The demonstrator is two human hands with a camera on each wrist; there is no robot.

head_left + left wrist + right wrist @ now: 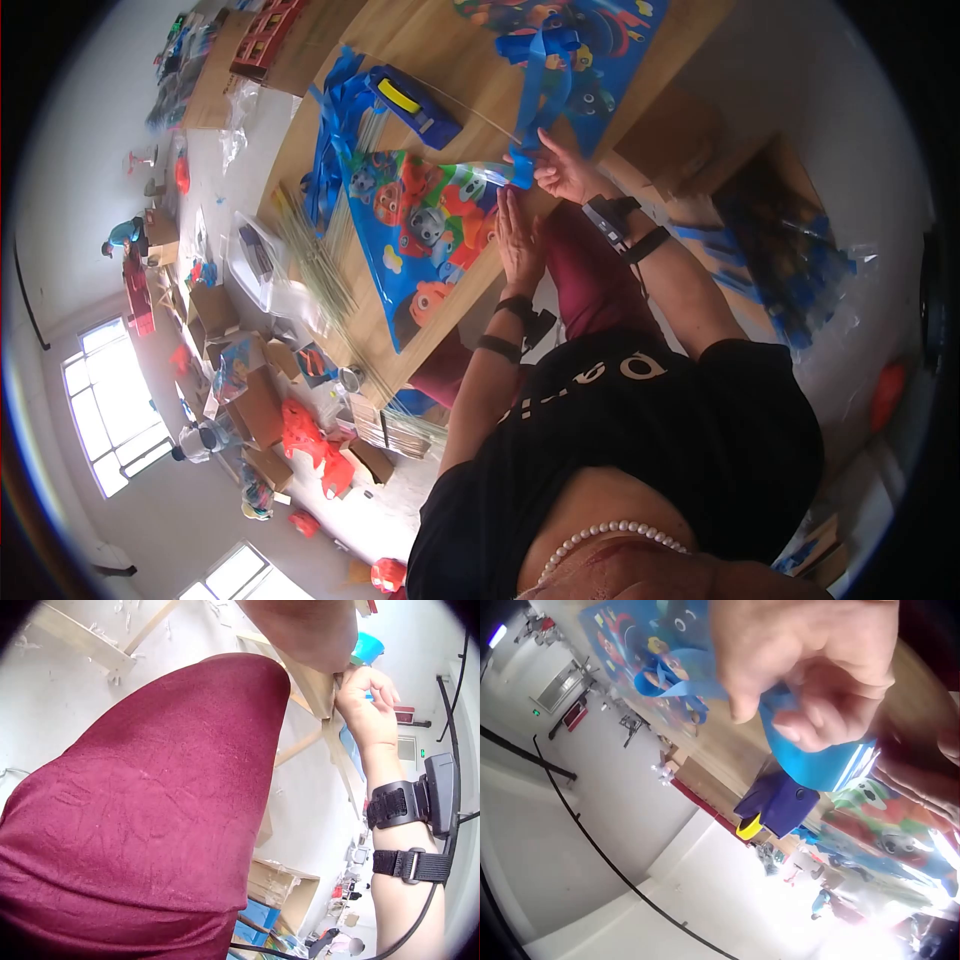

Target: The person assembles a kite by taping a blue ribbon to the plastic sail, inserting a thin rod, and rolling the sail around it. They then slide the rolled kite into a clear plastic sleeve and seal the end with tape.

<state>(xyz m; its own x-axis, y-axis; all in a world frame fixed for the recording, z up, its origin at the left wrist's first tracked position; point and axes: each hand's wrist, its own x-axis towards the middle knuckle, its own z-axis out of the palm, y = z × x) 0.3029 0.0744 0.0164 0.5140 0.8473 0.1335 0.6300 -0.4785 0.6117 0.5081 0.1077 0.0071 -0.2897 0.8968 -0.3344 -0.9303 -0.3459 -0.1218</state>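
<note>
A triangular kite sheet (430, 215) printed with cartoon animals lies along the table's near edge. My left hand (520, 245) rests on it near its right corner, fingers straight. Just beyond that corner, my right hand (565, 172) grips a blue strip (810, 765) between its thumb and curled fingers. The strip bends from my fingers down to the sheet's corner, with shiny clear film beside it. In the left wrist view, part of my left hand (307, 630) shows blurred at the top, and the sheet under it is hidden.
A dark blue tape dispenser (415, 105) with a yellow roll stands on the wooden table (470, 75). Blue ribbons (335, 140) and thin sticks (320, 265) lie at the left. Another printed sheet (590, 90) lies at the far end. An open carton (770, 200) stands at the right.
</note>
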